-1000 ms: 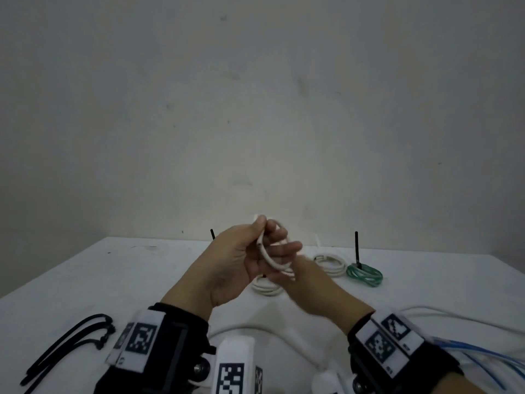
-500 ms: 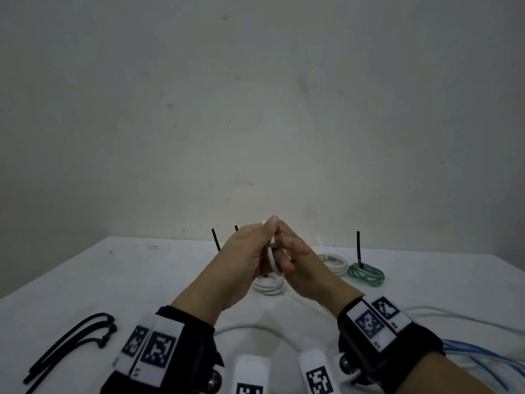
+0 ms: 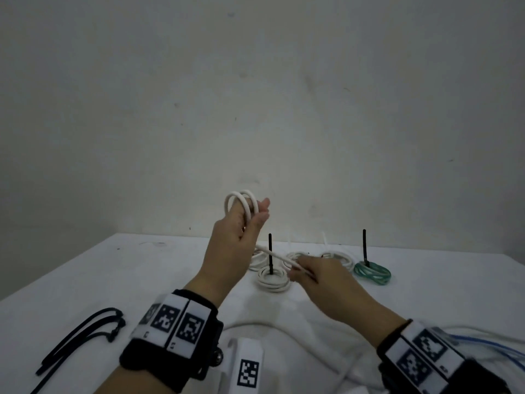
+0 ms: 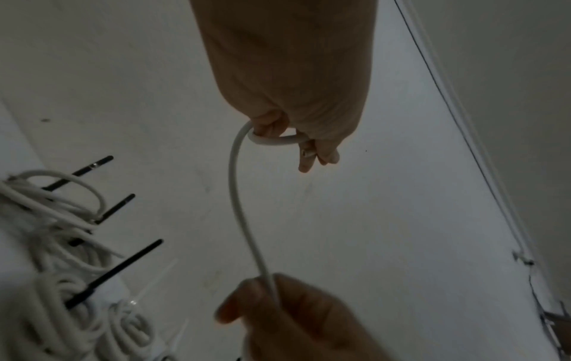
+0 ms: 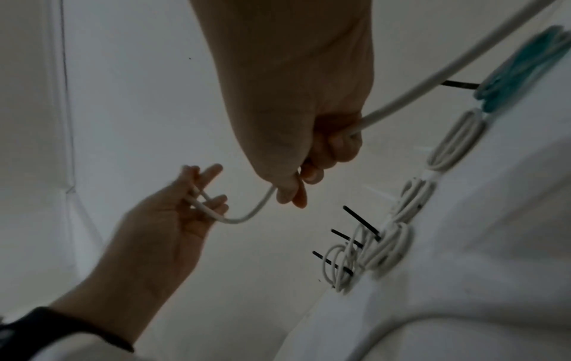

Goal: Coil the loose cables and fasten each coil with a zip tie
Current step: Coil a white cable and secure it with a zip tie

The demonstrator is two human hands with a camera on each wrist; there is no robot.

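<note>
The thin white round cable (image 3: 242, 204) is looped twice round the fingers of your raised left hand (image 3: 233, 245), its free run slanting down and right to your lower right hand (image 3: 318, 280), which pinches it above the white counter (image 3: 85, 280), near the far-edge tied coils.

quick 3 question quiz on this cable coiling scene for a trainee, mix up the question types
1. True or false: the left hand holds loops of the white cable raised above the table.
2. What colour is the coil at the right end of the row? A) blue B) green C) black
3. Fill in: the right hand pinches the cable's ____ run, not a zip tie.

Key: 1 true. 2 B, the green coil. 3 straight, which leads up to the left hand's grip.
</note>
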